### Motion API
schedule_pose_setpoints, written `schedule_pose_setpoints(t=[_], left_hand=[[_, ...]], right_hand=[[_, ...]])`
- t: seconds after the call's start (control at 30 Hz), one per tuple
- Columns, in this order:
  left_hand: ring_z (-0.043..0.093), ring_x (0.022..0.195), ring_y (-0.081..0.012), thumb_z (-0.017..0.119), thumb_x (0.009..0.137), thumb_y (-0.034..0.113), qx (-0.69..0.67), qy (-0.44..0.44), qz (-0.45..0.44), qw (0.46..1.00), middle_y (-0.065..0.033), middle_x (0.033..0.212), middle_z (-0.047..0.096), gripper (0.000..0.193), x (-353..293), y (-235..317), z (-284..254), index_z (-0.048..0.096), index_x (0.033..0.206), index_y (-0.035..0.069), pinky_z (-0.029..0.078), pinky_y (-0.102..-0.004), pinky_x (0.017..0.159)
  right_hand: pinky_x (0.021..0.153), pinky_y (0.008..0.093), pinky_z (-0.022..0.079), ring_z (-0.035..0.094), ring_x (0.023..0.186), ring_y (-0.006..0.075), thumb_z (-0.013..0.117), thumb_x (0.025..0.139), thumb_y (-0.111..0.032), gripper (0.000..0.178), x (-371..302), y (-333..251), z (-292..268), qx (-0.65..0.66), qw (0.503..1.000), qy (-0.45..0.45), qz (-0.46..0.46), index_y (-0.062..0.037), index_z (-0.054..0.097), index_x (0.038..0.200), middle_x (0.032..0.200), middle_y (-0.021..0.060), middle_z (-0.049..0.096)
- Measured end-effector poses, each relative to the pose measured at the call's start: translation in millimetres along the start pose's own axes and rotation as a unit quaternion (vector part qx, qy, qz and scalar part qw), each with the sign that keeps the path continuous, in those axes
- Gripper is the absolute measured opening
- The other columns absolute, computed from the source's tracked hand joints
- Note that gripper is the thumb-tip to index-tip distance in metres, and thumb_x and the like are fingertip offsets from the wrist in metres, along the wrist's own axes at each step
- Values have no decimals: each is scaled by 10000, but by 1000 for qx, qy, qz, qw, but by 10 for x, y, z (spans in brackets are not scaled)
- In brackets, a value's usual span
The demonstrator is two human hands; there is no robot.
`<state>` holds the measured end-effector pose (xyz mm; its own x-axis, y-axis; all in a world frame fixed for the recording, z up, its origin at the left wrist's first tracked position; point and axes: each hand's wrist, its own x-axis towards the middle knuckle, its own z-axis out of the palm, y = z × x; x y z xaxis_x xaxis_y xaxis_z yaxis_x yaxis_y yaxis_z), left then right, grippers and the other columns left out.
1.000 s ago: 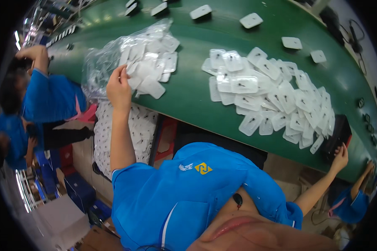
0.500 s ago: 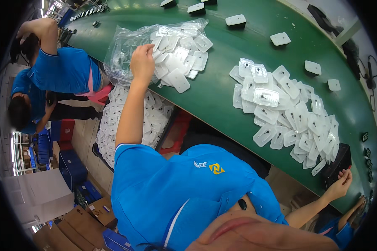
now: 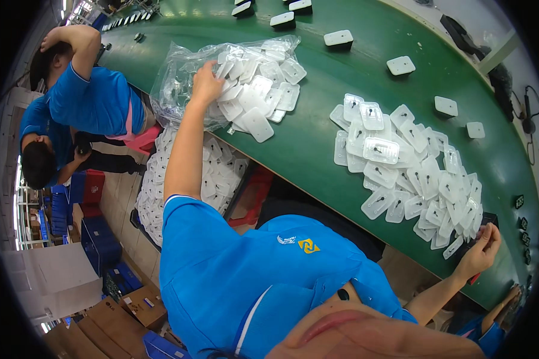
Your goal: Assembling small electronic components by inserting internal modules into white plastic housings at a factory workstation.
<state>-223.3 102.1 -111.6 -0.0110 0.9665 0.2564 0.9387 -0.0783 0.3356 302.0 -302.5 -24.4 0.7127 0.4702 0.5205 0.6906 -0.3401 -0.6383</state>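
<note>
My left hand (image 3: 207,85) reaches over a heap of white plastic plates (image 3: 257,125) lying partly in a clear plastic bag (image 3: 172,81). Its fingers curl at the edge of one white plate (image 3: 224,69), with the thumb side against the heap. At the right end of a second pile of white plates (image 3: 382,151), many showing a dark keyhole-shaped mark, my right hand (image 3: 480,254) bends its fingers over a black box (image 3: 490,219). The hand hides most of that box. A small red part (image 3: 474,279) shows beneath the palm.
Dark blocks with white tops (image 3: 339,40) stand spaced along the far side of the green table (image 3: 317,119). Below its near edge is a bin full of white plates (image 3: 156,185). Two people in blue (image 3: 96,99) are at the left; another person's arm (image 3: 502,308) shows lower right.
My left hand has shifted slightly right and farther onto the bagged plates. My right hand has moved up and left over the black box, covering more of it. The red part has come into sight.
</note>
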Motion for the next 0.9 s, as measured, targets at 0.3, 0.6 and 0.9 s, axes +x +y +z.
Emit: schedule_pose_setpoints(t=[0.3,0.6,0.9], left_hand=[[566,736,-245,590,808,169,-24,-16,21,999,-108,888,596,306,-110,16,-143,622,1109,126,457,-338,661],[546,595,-182,511,857,41,-235,48,16,971,-69,766,626,333,-792,923,-631,611,1164,125,450,-267,584],[588,702,-125,549,800,-85,-633,-334,160,680,-90,1060,594,451,-1217,2543,-666,540,1237,26,477,-207,682]], right_hand=[[653,212,438,512,680,106,535,916,-82,121,55,-147,243,50,994,-64,-76,3,595,978,827,44,596],[647,217,441,516,677,123,534,899,-31,92,6,-353,340,150,985,-74,-50,18,582,960,834,64,591],[591,212,428,502,636,119,575,847,1,65,39,-1282,682,297,932,-142,-150,10,580,911,785,70,570]])
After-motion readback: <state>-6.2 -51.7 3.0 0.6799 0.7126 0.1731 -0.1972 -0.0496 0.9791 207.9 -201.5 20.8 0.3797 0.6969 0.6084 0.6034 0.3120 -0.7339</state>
